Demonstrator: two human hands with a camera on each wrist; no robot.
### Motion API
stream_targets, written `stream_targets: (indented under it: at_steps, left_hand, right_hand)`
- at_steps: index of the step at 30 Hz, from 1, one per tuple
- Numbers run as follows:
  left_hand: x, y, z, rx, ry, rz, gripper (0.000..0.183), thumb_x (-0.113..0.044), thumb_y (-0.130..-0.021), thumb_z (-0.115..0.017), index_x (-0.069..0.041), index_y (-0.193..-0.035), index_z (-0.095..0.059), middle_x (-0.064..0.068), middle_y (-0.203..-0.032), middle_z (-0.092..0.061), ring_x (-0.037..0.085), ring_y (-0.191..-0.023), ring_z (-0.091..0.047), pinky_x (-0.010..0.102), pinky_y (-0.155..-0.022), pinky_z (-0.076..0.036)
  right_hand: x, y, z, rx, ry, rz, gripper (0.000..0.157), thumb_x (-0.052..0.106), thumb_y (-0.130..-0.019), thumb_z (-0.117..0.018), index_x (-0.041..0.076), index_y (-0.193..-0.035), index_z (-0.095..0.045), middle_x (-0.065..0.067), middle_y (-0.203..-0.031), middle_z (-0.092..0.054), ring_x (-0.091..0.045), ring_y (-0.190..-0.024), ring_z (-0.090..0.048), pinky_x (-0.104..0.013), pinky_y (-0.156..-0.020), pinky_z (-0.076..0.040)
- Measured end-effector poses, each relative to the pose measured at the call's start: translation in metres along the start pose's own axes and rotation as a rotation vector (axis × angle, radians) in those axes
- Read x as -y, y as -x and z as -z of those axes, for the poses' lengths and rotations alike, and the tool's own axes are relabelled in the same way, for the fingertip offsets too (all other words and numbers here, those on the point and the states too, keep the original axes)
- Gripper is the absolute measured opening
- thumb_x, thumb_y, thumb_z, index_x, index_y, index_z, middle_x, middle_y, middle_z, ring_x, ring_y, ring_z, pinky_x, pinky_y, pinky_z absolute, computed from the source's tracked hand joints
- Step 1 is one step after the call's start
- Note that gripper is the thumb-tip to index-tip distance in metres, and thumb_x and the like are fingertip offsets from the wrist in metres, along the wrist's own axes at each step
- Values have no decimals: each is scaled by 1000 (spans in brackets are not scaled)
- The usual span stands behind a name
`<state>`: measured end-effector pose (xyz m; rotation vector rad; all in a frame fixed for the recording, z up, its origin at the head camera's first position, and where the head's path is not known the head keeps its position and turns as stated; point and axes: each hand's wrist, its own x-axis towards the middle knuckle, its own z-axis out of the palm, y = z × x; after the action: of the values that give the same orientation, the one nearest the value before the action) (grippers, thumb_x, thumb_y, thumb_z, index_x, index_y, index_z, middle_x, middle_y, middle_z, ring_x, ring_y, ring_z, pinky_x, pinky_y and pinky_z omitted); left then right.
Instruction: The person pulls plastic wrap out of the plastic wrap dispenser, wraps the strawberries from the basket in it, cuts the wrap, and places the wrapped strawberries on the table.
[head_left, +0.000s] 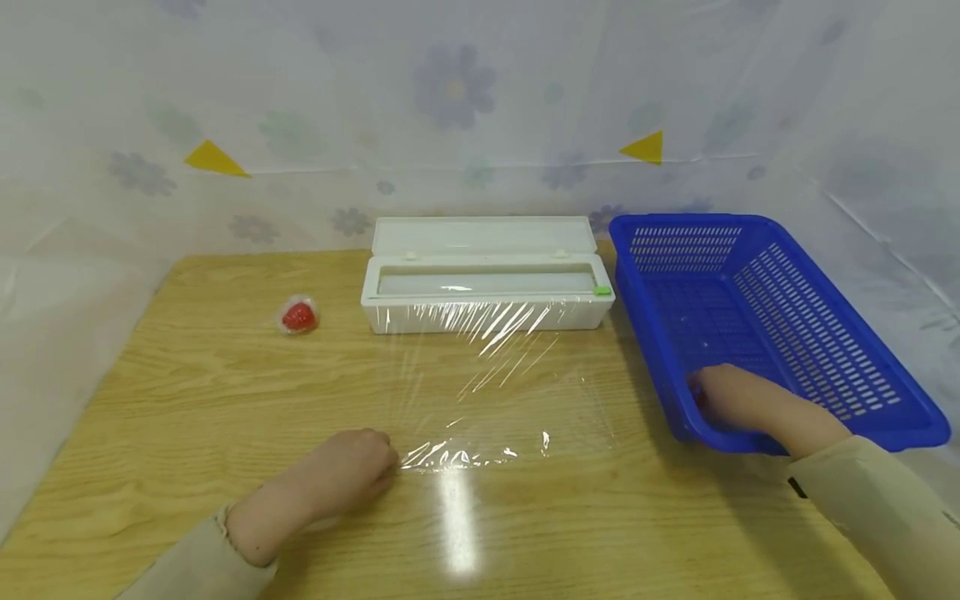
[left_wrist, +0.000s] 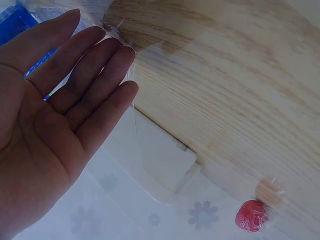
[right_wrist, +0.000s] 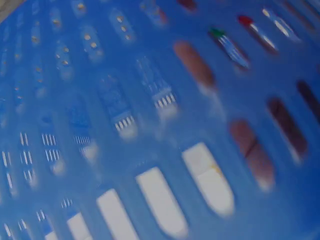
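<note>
My left hand (head_left: 351,467) is low over the table beside the near left corner of a sheet of clear cling film (head_left: 510,392). In the left wrist view its fingers (left_wrist: 102,75) are nearly straight, with film by the fingertips. The sheet runs out from a white film dispenser box (head_left: 491,315), its lid raised at the back. My right hand (head_left: 738,398) reaches over the near left rim into a blue plastic basket (head_left: 645,333); its fingers are hidden by the rim. In the right wrist view the slotted basket wall (right_wrist: 145,145) fills everything, blurred, with red and green specks.
A small red fruit-like piece (head_left: 299,317) wrapped in clear film lies on the table at the left. A green slider (head_left: 602,291) sits at the dispenser's right end. Behind the wooden table (head_left: 225,375) hangs a flowered curtain (head_left: 450,108) with two yellow triangles.
</note>
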<state>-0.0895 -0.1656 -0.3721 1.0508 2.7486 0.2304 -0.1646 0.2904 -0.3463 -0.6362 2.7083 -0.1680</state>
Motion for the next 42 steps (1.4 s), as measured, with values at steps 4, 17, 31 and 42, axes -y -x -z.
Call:
stream_targets:
  at_steps: [4,17,31,42]
  left_hand:
    - [1,0,-1,-18,-1,-11,22,-6,-74,-68,-15,-61,-54,-3,-63,-51,11,-56,-48,28,-53,-44]
    - [2,2,-2,-14,17,11,18,-4,-73,-68,-14,-62,-57,-3,-63,-53,12,-58,-51,30,-55,-46]
    - [3,2,-3,-13,28,1,23,-4,-75,-66,-16,-59,-54,-4,-62,-51,10,-56,-47,29,-53,-43]
    - [4,1,-3,-56,15,-29,23,-4,-75,-66,-16,-59,-53,-4,-61,-50,11,-55,-46,28,-50,-42]
  right_hand:
    - [2,3,16,-63,-22,-102,19,5,-78,-65,-4,-95,-65,-8,-80,-67,-27,-75,-63,-43,-67,-51]
    - [51,23,52,-320,13,-193,46,23,-83,-68,-3,-119,-57,-24,-101,-63,-30,-80,-60,-47,-67,-49]
    - [146,19,42,-553,29,18,41,23,-75,-77,12,-113,-65,-5,-98,-65,-20,-74,-62,-39,-58,-50]
    - [180,-34,0,-373,-53,101,35,16,-76,-77,8,-106,-61,-7,-99,-69,-22,-86,-65,-36,-73,-54]
